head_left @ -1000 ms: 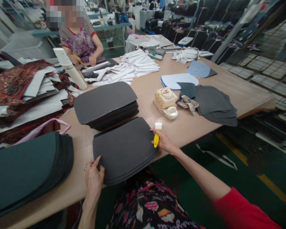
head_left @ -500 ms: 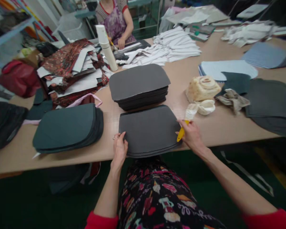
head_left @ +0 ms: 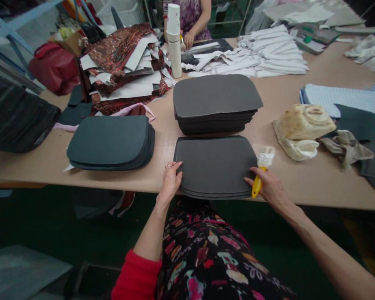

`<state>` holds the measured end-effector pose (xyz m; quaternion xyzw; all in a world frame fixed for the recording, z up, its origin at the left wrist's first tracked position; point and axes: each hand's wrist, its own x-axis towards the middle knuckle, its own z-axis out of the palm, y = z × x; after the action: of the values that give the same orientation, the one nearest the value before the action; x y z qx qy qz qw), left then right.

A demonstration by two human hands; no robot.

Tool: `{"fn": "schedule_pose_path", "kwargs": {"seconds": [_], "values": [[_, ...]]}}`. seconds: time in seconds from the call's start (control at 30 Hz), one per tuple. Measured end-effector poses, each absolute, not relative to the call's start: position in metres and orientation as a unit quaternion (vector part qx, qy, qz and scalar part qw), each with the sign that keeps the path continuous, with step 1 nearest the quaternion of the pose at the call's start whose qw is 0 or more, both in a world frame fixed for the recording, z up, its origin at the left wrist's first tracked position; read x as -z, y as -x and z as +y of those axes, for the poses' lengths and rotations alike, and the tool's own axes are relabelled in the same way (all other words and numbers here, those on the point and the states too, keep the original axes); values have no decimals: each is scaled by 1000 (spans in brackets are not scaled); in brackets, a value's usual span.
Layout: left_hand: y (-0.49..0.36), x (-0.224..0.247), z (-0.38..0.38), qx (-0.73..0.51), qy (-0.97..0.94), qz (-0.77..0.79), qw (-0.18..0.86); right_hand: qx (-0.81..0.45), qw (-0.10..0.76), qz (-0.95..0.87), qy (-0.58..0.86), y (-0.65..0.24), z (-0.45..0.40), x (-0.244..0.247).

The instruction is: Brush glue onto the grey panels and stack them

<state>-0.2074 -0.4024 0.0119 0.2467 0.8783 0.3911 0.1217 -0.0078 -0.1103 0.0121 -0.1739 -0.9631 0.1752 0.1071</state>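
In front of me, at the table's near edge, lies a low stack of dark grey panels (head_left: 215, 166) with rounded corners. My left hand (head_left: 171, 180), a ring on one finger, is closed at the left edge of this stack, thumb and fingertips on the top panel. My right hand (head_left: 268, 185) grips a paintbrush (head_left: 256, 183) by its yellow handle, the whitish bristles pointing away from me. Its fingertips also touch the right edge of the stack. Just behind stands a taller stack of grey panels (head_left: 217, 96). To the left sits a stack of dark green panels (head_left: 109, 141).
A whitish-crusted container (head_left: 306, 123) and a crumpled rag (head_left: 346, 148) lie to the right. Patterned fabric pieces (head_left: 121, 54), a white bottle (head_left: 175, 46) and white strips (head_left: 265, 54) fill the back. A co-worker (head_left: 193, 21) works across the table (head_left: 284, 93).
My view has swung left, so the things on the table appear farther right. Both hands stay at the sides of the low grey stack, the brush still in my right hand.
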Motion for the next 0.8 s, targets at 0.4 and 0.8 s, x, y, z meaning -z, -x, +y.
{"fn": "schedule_pose_path", "kwargs": {"seconds": [0.4,0.8], "values": [[204,-15,-403,-434,-224,865,116,-130,78,-976,156,3,-105,-11],[202,-15,-408,-502,-173,831,165,-125,65,-979,148,1,-99,-7]]}}
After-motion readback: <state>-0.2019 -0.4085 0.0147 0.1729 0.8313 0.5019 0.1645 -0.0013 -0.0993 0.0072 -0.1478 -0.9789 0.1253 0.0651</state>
